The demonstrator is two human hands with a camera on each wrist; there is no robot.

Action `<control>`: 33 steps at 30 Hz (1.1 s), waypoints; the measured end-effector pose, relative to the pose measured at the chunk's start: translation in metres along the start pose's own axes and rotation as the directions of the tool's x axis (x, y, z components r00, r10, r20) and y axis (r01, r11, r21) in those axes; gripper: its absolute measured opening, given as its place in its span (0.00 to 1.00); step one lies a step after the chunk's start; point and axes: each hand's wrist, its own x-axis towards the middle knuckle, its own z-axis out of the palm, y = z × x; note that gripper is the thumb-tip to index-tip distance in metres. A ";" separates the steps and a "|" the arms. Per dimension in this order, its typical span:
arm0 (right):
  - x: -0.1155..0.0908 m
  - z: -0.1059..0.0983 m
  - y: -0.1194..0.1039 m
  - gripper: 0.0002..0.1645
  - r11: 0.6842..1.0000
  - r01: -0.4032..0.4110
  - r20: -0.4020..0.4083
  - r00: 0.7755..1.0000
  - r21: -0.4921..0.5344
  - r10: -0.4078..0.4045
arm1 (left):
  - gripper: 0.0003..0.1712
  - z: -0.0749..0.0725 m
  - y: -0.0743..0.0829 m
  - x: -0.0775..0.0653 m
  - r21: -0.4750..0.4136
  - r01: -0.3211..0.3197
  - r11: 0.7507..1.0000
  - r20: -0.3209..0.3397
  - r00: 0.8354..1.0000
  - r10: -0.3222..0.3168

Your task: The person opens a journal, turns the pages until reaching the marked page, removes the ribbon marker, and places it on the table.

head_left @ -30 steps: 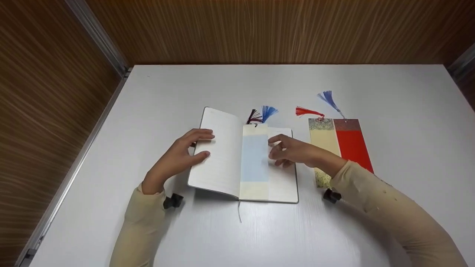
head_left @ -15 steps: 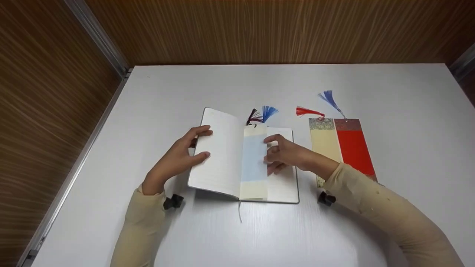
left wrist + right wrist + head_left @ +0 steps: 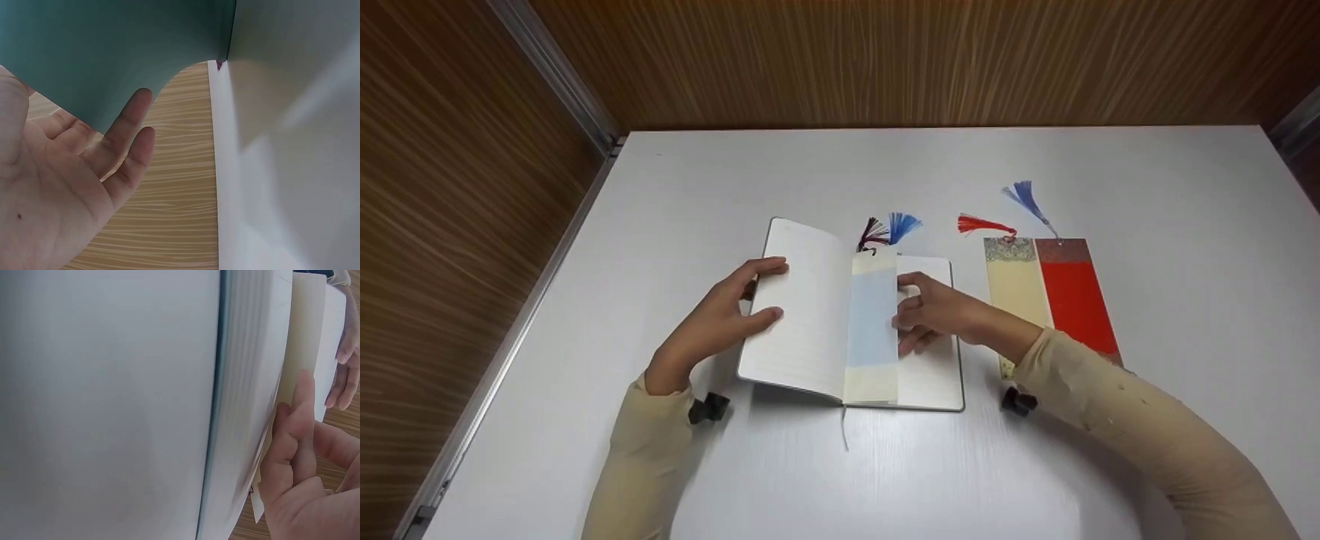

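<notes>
A lined notebook lies spread on the white table, its left side raised at a slant. My left hand grips that side's outer edge, thumb on the page. The left wrist view shows fingers along the teal cover. Inside the notebook near the fold is a cream and pale-blue bookmark. My right hand pinches its right edge with bent fingers; part of the grip is hidden. In the right wrist view, a fingertip overlaps the cream strip. A dark-red tassel and a blue tassel stick out above.
To the right lie a cream patterned bookmark with a red tassel and a red bookmark with a blue-violet tassel, partly under the right forearm. A thin ribbon trails below the notebook. Wood-grain panels stand behind and left.
My right hand has shifted slightly left and its fingers have come onto the bookmark's edge. That edge has moved a little left. My left hand and the notebook stay almost still.
</notes>
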 end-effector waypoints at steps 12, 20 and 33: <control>-0.003 -0.004 -0.002 0.40 0.999 0.024 -0.019 1.000 -0.023 -0.024 | 0.31 0.000 0.001 -0.001 -0.015 0.015 1.000 0.005 1.000 -0.015; -0.018 -0.034 -0.009 0.31 0.989 0.022 -0.105 0.994 -0.148 -0.037 | 0.30 -0.001 0.000 -0.001 -0.005 0.005 1.000 0.004 1.000 -0.005; -0.051 -0.100 -0.016 0.29 0.986 0.089 -0.260 0.957 -0.143 -0.124 | 0.30 -0.003 0.000 -0.002 0.029 0.019 0.999 0.005 1.000 -0.020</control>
